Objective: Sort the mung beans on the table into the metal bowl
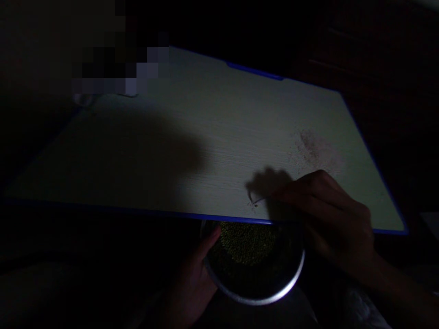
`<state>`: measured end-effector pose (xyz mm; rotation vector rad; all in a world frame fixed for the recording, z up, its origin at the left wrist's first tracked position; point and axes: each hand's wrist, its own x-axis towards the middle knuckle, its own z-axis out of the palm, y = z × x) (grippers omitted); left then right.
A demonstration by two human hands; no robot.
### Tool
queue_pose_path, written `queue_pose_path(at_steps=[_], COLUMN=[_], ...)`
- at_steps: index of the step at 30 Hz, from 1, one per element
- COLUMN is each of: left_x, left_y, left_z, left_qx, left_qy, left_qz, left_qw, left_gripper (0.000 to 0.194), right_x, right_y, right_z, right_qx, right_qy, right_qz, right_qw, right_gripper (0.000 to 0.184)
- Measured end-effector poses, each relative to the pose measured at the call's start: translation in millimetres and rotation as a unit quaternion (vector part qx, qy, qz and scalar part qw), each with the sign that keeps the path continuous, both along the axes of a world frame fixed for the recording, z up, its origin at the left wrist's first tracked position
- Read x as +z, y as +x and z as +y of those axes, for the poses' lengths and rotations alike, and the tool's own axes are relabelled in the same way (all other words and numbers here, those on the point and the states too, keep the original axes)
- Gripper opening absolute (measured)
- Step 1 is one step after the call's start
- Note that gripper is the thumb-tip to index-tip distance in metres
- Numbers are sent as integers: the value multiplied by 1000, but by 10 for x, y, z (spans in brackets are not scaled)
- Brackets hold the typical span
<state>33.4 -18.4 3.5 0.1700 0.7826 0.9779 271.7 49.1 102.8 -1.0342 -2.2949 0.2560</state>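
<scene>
The scene is very dark. My left hand (197,278) grips the left rim of a round metal bowl (270,292) held just below the near edge of a pale board. Small green grains (248,242) fill the bowl. My right hand (325,214) rests on the board (206,137) near its front edge, fingers drawn together and pointing left, their tips beside a few tiny specks (254,204). What the fingertips hold, if anything, is too small to make out.
The pale board has a blue rim (255,71) and slopes away from me. A faint reddish dusty patch (310,148) lies toward its right side. A small pale object (84,98) sits at the far left corner. Everything around is black.
</scene>
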Motion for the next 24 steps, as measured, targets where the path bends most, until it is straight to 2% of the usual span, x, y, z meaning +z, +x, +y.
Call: queue_pose_path(at_steps=[4, 5, 8, 11, 15, 20, 24], left_x=[-96, -143, -227, -163, -20, 2, 39], left_y=[-18, -45, -134, -145, -34, 48, 28], left_z=[-65, -106, -212, -209, -75, 28, 49], left_qx=[11, 30, 52, 52, 23, 14, 21], left_qy=[-27, -8, 2, 7, -48, -104, -125], left_qz=[19, 49, 79, 79, 11, -30, -27], left_qw=[999, 998, 996, 995, 999, 994, 992], left_gripper=[18, 16, 36, 40, 22, 21, 10], right_x=[17, 19, 17, 8, 5, 4, -20], right_y=[42, 58, 94, 102, 104, 133, 135], right_z=[-41, -54, -83, -100, -148, -251, -314], right_qx=[1, 1, 9, 13, 3, -10, -19], right_qy=[-4, -3, -2, -3, -15, -24, -25], right_qz=[4, 4, 5, 9, 10, 31, 49], right_qw=[1000, 1000, 1000, 1000, 1000, 999, 998], right_gripper=[41, 41, 41, 41, 41, 40, 44])
